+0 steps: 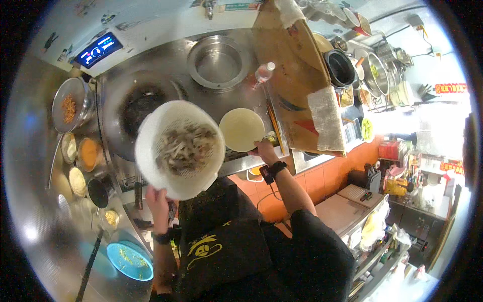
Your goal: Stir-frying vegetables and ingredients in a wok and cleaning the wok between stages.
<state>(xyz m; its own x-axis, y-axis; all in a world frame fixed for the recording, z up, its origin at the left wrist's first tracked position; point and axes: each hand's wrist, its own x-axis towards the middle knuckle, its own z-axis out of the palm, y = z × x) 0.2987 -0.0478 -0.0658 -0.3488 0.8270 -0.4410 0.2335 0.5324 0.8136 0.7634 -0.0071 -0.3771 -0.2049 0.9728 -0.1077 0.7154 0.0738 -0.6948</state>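
My left hand [157,202] grips the near rim of a white plastic colander [205,181], which is tilted above the stove. Inside the colander lies a heap of grey-brown sliced food [188,147], perhaps mushrooms or meat. My right hand [265,151] is at the lower right edge of a round cream-coloured container [242,129]; whether its fingers close on the rim is unclear. Left of the colander, partly hidden by it, is a dark wok [143,102]. A steel pot [217,62] stands at the back of the steel stove top.
A clear bottle [264,73] and chopsticks [276,128] stand beside a cardboard sheet [298,83]. Along the left are a strainer with brown bits [69,109], a bowl of orange powder [88,154], a ladle [99,192] and a blue basket [130,260]. A lit display [99,50] hangs behind.
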